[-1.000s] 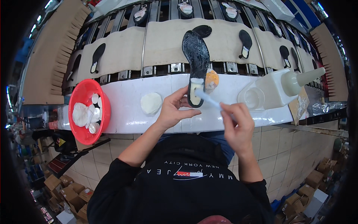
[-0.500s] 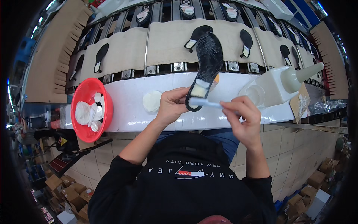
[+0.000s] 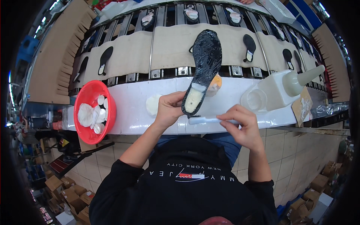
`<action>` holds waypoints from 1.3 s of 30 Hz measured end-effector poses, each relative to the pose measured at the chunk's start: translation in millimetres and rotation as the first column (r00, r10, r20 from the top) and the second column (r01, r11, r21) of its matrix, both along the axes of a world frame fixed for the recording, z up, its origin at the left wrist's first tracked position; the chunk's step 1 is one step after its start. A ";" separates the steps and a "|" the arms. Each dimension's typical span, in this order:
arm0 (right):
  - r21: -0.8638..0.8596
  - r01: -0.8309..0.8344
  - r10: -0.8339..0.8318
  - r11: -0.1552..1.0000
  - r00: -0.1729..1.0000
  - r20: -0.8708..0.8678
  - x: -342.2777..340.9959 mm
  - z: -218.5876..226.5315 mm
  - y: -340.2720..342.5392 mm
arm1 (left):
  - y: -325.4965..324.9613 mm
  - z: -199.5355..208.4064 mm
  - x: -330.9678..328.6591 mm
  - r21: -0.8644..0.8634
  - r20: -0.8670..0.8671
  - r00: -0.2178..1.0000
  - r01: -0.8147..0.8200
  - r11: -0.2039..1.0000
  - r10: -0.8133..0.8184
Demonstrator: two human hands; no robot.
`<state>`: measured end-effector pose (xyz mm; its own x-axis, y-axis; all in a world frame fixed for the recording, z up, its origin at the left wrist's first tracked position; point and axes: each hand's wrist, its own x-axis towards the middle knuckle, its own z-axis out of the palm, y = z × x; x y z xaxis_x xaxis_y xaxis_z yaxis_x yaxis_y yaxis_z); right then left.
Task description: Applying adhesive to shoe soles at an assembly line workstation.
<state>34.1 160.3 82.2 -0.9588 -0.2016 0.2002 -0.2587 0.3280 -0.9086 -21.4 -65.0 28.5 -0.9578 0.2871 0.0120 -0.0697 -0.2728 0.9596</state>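
Observation:
Above the near edge of the white table, my left hand grips a black shoe sole by the side of its heel end. The sole is tilted away, its surface glossy as if wet, with a cream patch in the heel area. My right hand pinches a pale blue-white toothbrush by its handle. The brush head, with dark bristles, is just below the heel end; whether it touches the sole I cannot tell. Partly behind the sole is a small container with orange on it. A white round pad lies beside my left hand.
At left stands a red basin with white discs and a white wad. A translucent spouted bottle is at right, by a clear cup. Beyond, a conveyor with beige cloth carries several black soles. Cardboard walls flank it.
The brush has moved off the heel patch, down toward me. The held sole shifted slightly down and left. The sole lying behind it is now mostly hidden, and the conveyor pieces sit slightly differently.

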 end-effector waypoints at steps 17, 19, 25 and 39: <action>-0.042 0.320 -0.322 0.947 0.942 -0.094 -6.4 -16.5 -41.7 | 1.4 -11.3 1.7 -0.050 -0.178 0.974 -0.147 0.988 0.136; -0.010 0.358 -0.357 0.934 0.928 -0.106 -17.2 -35.2 -32.8 | -1.8 -15.9 -0.3 -0.022 -0.104 0.984 -0.149 0.989 0.146; -0.401 0.503 -0.441 0.766 0.864 0.242 -30.2 -63.2 -25.3 | -29.9 4.3 -18.7 0.482 0.395 0.914 -0.292 0.826 0.092; -0.478 0.518 -0.298 0.710 0.835 0.462 -11.0 -96.3 -28.0 | -93.5 -54.3 -150.2 0.685 0.455 0.879 -0.243 0.686 -0.144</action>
<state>23.1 132.2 -14.1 -0.9424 0.2707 -0.1967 0.1219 -0.2696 -0.9552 -171.6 -158.5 -25.8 -0.9163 0.3262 -0.2324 -0.3894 -0.8612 0.3265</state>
